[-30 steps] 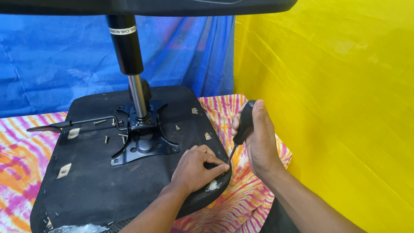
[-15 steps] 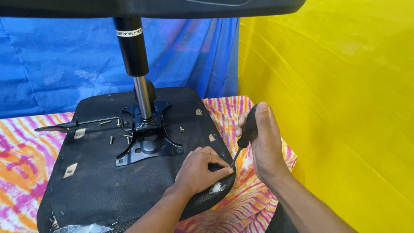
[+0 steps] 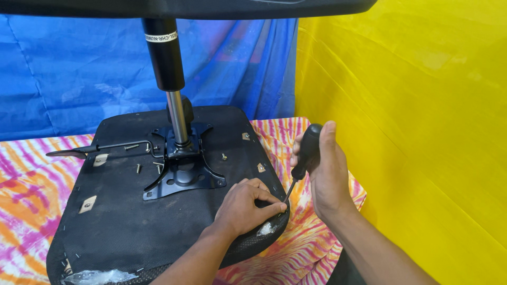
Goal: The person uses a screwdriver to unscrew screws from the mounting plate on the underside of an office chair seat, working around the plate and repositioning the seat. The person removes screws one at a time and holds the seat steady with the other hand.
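— Right, where exactly on the seat (image 3: 121, 221)?

— At the near right edge. Black seat upturned, flat on the striped cloth (image 3: 26, 184). Left hand (image 3: 245, 208) resting there, fingers curled and pinched at the rim, just beside a scrap of clear plastic (image 3: 266, 228).

— And the screwdriver (image 3: 308, 150)?

— Gripped in the right hand (image 3: 327, 174), fist closed round the black handle, thumb up along it. Shaft slanting down and to the left, tip touching or nearly touching the left fingertips. Anything under the tip: hidden by those fingers, impossible to tell.

— So, how to do this well?

— Probably best to bring the shaft closer to square with the seat's surface; slanted like that, liable to slip off and jab a fingertip. Press down along the shaft first, then turn slowly from the wrist. Hold the left fingertips beside the tip, never in front of it.

— Anything to mind nearby?

— Loose screws (image 3: 139, 169) lying on the seat near the metal plate (image 3: 182, 177) and the lever (image 3: 95, 150), well apart from both hands. Avoid rocking the seat and rolling them off onto the cloth. Mind the post (image 3: 166, 58) too, standing upright from the plate, well clear of the right hand.
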